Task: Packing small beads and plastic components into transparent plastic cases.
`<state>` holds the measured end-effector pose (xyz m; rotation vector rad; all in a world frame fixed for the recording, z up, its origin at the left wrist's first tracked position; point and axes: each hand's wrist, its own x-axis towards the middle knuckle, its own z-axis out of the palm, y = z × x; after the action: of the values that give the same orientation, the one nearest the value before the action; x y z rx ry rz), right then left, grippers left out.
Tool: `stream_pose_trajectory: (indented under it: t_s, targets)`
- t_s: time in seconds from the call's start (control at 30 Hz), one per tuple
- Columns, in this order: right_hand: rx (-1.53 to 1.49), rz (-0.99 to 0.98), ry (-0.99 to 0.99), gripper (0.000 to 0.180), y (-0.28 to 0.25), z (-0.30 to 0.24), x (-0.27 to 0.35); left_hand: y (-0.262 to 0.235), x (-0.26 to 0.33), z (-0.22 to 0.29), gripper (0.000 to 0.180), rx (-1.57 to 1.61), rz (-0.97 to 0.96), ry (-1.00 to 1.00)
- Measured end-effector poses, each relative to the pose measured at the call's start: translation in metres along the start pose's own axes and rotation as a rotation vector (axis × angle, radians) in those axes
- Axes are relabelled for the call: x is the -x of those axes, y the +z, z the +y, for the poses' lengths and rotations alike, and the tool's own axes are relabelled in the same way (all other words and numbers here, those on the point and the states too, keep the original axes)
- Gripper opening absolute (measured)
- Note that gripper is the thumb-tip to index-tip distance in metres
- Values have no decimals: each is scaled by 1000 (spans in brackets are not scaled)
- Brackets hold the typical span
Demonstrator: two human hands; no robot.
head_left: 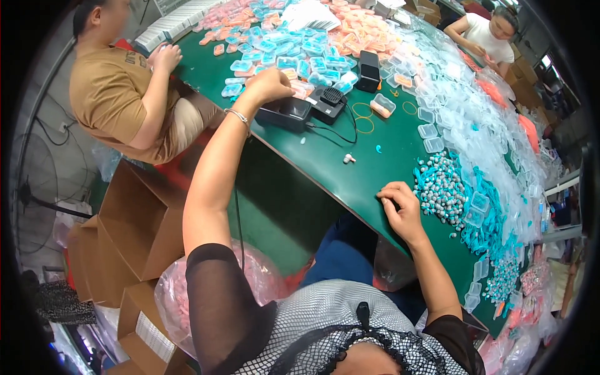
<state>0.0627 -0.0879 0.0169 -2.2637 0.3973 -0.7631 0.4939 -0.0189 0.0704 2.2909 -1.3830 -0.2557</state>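
Now left hand (270, 84) curled over black device (285, 113); right hand (400, 209) loosely clenched on green table (350, 181).

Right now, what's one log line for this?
left hand: over small cases | right hand: on green table beside earplug pile

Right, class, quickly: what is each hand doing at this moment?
Left hand: curled, resting on the black device; grip cannot be told.
Right hand: fingers curled on the green table; contents hidden.
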Motion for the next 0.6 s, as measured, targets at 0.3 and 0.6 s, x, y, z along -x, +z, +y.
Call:
stream_pose_trajectory:
  t_s: [0.3, 0.6]
  targets:
    - [6, 18, -41, 13, 1, 4, 4, 36, 41, 77, 18, 265, 447, 303]
    - [-176, 215, 112, 20, 9, 15, 7, 144, 161, 197, 17, 588, 255, 297]
